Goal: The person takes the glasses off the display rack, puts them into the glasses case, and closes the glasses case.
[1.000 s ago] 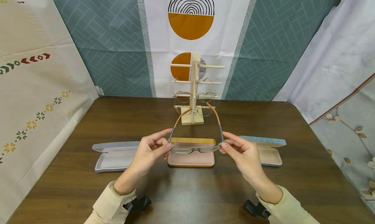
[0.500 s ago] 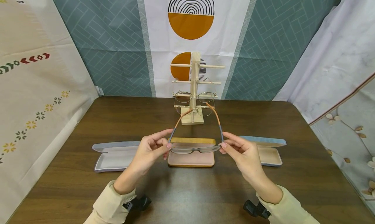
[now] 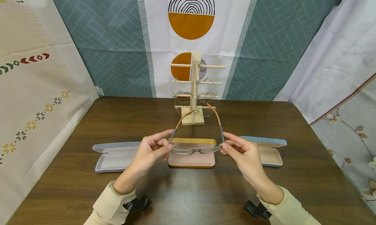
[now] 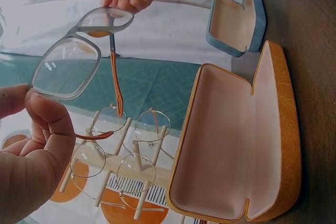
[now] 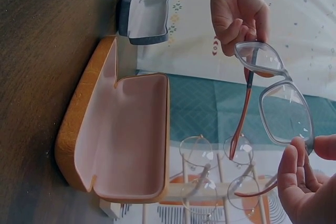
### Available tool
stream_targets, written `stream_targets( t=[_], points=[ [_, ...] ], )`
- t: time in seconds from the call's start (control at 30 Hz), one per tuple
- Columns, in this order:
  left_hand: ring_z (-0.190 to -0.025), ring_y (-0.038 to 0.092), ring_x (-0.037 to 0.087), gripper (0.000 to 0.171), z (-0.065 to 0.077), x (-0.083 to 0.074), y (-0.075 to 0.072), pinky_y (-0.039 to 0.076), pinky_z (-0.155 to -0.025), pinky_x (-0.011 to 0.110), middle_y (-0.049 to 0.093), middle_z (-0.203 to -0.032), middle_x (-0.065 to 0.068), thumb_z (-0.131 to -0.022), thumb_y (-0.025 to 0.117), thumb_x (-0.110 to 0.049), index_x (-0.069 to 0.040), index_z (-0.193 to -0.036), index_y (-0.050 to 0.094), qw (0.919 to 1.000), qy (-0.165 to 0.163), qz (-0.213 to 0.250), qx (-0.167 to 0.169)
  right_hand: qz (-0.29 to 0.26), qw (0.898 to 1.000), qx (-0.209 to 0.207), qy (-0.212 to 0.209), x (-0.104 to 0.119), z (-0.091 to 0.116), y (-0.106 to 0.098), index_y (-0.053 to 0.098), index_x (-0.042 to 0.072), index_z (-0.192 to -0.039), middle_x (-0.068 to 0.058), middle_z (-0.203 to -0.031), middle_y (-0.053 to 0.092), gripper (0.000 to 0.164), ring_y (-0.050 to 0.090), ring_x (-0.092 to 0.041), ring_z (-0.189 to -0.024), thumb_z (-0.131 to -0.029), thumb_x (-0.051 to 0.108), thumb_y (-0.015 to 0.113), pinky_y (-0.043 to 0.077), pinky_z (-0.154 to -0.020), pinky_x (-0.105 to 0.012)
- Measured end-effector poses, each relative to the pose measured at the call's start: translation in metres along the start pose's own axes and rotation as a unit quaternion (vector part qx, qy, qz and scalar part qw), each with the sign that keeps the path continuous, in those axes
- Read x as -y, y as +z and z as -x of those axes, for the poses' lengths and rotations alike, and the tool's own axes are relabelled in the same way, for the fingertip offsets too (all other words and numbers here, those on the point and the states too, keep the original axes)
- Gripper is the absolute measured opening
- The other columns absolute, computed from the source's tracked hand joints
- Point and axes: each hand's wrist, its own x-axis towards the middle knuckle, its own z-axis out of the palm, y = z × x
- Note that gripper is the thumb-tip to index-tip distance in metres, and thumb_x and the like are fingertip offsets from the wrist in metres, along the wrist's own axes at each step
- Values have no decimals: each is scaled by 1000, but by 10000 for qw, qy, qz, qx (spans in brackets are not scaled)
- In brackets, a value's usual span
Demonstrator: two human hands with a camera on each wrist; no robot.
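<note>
A pair of eyeglasses (image 3: pixel 196 150) with a grey frame and orange temple tips is held level, temples unfolded and pointing away from me. My left hand (image 3: pixel 151 150) pinches its left hinge corner between thumb and fingers. At the opposite corner, my right hand (image 3: pixel 245 153) does the same. Both lenses and the bridge show in the left wrist view, above and beside an orange-yellow glasses case (image 4: pixel 289 129). That case lies open on the table below the eyeglasses, its pink lining (image 5: pixel 134 135) bare.
Behind stands a wooden display rack (image 3: pixel 194 88) carrying wire-rimmed eyeglasses (image 3: pixel 207 98) on its lower pegs. An open grey case (image 3: pixel 113 161) lies to the left and an open blue case (image 3: pixel 271 157) to the right, on the brown table (image 3: pixel 191 195).
The tip of the left temple has swung slightly inward, to the right. Both hands keep their place and their hold on the eyeglasses.
</note>
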Motion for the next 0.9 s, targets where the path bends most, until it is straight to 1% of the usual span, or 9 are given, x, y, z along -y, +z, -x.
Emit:
stream_targets(
  t=[0.23,0.5,0.9],
  points=[
    [-53,48,9,45,0,0,0,44,-50,22,55,-65,-3,-84,54,10,20,-125,39,10000,12,-3,50,131,9999,-30,108,0,0,-1,52,-19,-112,1,-79,67,33,64,-13,-65,-82,-11,59,53,-65,-27],
    [-53,48,9,44,0,-1,-1,44,-49,21,54,-65,-3,-83,54,11,21,-123,39,9998,87,37,149,158,9998,-16,140,-1,1,-1,52,-19,-113,2,-79,67,33,64,-11,-65,-82,-10,59,53,-64,-27],
    [-54,47,9,43,-1,-2,-3,44,-49,21,54,-65,-3,-84,53,11,23,-122,37,9992,118,26,375,258,9995,-25,206,0,1,-2,53,-18,-113,2,-78,67,33,64,-11,-65,-82,-9,59,53,-65,-26]
  ],
)
